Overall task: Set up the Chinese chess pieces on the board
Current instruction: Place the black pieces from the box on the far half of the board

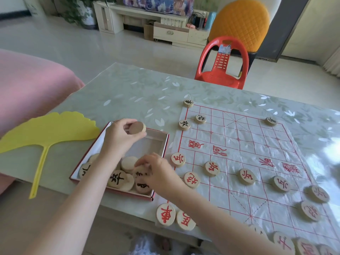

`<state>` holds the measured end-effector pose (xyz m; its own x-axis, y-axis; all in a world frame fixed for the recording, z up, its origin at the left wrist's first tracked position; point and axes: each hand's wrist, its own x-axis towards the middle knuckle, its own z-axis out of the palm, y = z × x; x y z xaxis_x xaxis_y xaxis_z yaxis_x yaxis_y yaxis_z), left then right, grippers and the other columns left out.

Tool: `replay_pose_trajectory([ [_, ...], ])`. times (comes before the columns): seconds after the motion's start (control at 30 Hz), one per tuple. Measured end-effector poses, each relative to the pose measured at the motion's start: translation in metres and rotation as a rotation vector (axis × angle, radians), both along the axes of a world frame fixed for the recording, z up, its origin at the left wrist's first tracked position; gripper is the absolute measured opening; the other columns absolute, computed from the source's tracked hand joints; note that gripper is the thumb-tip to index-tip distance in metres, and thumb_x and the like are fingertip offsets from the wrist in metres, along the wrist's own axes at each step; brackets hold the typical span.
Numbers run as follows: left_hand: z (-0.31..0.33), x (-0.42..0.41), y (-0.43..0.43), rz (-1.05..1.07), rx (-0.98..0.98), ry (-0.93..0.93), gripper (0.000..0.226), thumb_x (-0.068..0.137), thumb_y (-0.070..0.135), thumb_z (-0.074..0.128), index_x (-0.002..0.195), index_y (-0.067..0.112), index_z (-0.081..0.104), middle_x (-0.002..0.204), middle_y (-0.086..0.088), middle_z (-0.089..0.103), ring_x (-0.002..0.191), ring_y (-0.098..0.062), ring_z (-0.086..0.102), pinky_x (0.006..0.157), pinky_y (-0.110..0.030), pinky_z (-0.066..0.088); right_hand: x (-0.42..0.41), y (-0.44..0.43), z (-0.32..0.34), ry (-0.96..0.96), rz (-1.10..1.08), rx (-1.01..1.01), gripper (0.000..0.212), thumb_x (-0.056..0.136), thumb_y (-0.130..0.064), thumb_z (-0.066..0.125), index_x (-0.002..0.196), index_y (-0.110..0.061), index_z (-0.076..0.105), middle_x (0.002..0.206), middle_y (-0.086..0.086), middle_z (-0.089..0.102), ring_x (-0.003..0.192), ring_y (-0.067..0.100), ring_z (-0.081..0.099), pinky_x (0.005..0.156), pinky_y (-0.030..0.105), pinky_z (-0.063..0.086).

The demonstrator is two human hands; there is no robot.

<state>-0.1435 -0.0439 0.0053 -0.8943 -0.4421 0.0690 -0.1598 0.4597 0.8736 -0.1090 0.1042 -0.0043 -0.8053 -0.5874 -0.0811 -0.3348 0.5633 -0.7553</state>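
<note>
A thin plastic chess board [239, 150] with red lines lies on the table. Several red-lettered wooden pieces [211, 168] stand along its near half; a few black-lettered pieces [200, 119] stand at the far left corner. A red-edged box [161, 144] left of the board holds several loose pieces [117, 178]. My left hand [119, 134] holds a round wooden piece [137, 127] above the box, its blank side towards me. My right hand [158, 171] reaches into the box, fingers closed on a black-lettered piece [140, 172].
A yellow leaf-shaped fan [46, 131] lies left of the box. A red plastic chair [223, 65] stands beyond the table, an orange chair [241, 23] behind it. A pink cushion [27, 85] sits at the left. The table's near edge runs just below the box.
</note>
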Motion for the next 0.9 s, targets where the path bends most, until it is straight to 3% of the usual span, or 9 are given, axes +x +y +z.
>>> replay_pose_trajectory([
  [0.07,0.011,0.0,0.008,-0.017,0.308,0.015,0.033,0.075,0.032,0.072,0.104,0.017,0.065,0.099,-0.005,0.069,0.084,-0.014,0.066,0.083,-0.028,0.053,-0.004,0.01,0.009,-0.276,-0.166,-0.258,0.035,0.081,-0.007,0.067,0.114,-0.012,0.056,0.109,0.007,0.051,0.077,0.017,0.06,0.06,0.028,0.054],
  [0.13,0.023,-0.001,0.019,-0.018,0.707,0.019,0.022,0.089,0.023,0.055,0.103,0.007,0.059,0.095,-0.016,0.065,0.07,-0.015,0.068,0.069,-0.026,0.058,-0.012,0.025,0.021,-0.542,-0.304,-0.494,0.04,0.083,-0.003,0.065,0.121,-0.006,0.051,0.101,0.01,0.05,0.07,0.019,0.063,0.054,0.032,0.059],
  [0.23,0.035,0.0,0.033,-0.06,1.097,-0.008,0.02,0.094,0.01,0.038,0.1,-0.002,0.054,0.091,-0.022,0.062,0.061,-0.02,0.07,0.057,-0.024,0.058,-0.022,0.053,0.033,-0.763,-0.306,-0.637,0.045,0.082,0.005,0.063,0.124,0.001,0.049,0.1,0.017,0.057,0.077,0.024,0.063,0.066,0.031,0.06],
  [0.3,0.035,0.001,0.04,-0.09,1.146,-0.008,0.022,0.095,0.006,0.034,0.107,0.0,0.052,0.098,-0.023,0.059,0.066,-0.025,0.071,0.059,-0.026,0.059,-0.025,0.068,0.033,-0.777,-0.29,-0.643,0.049,0.078,0.01,0.064,0.124,0.0,0.051,0.105,0.018,0.058,0.083,0.024,0.064,0.075,0.027,0.059],
  [0.47,0.024,0.001,0.052,-0.206,0.763,-0.045,0.044,0.081,-0.008,0.06,0.122,0.005,0.049,0.119,-0.024,0.054,0.092,-0.025,0.064,0.069,-0.019,0.058,-0.026,0.098,0.022,-0.556,-0.382,-0.456,0.053,0.068,0.003,0.076,0.114,-0.016,0.061,0.119,0.013,0.057,0.107,0.029,0.062,0.097,0.041,0.049],
  [0.57,0.018,0.002,0.059,-0.203,0.447,-0.1,0.053,0.068,0.0,0.076,0.112,0.021,0.057,0.117,-0.016,0.061,0.097,-0.022,0.064,0.081,-0.027,0.056,-0.025,0.114,0.026,-0.528,-0.403,-0.446,0.05,0.071,0.001,0.074,0.117,-0.014,0.059,0.117,0.01,0.056,0.105,0.028,0.062,0.085,0.033,0.056],
  [0.63,0.018,0.001,0.071,-0.212,0.35,-0.104,0.054,0.064,0.009,0.081,0.11,0.024,0.059,0.111,-0.012,0.063,0.097,-0.025,0.065,0.084,-0.034,0.057,-0.023,0.127,0.028,-0.479,-0.413,-0.414,0.049,0.074,-0.006,0.075,0.119,-0.014,0.058,0.115,0.008,0.059,0.097,0.022,0.063,0.081,0.027,0.057],
  [0.73,0.021,-0.001,0.097,-0.242,0.167,-0.073,0.047,0.072,0.019,0.077,0.115,0.022,0.059,0.106,-0.005,0.065,0.087,-0.021,0.066,0.072,-0.02,0.056,-0.024,0.148,0.028,-0.42,-0.444,-0.358,0.048,0.074,-0.016,0.076,0.119,-0.018,0.058,0.114,0.003,0.061,0.087,0.014,0.062,0.072,0.02,0.053],
  [0.9,0.021,-0.021,0.151,-0.348,0.033,-0.087,0.051,0.072,0.032,0.076,0.118,0.025,0.054,0.11,0.008,0.057,0.097,-0.008,0.054,0.076,-0.016,0.038,-0.037,0.194,0.028,-0.407,-0.523,-0.343,0.048,0.075,-0.016,0.076,0.119,-0.019,0.058,0.113,0.003,0.063,0.083,0.01,0.062,0.068,0.016,0.045],
])
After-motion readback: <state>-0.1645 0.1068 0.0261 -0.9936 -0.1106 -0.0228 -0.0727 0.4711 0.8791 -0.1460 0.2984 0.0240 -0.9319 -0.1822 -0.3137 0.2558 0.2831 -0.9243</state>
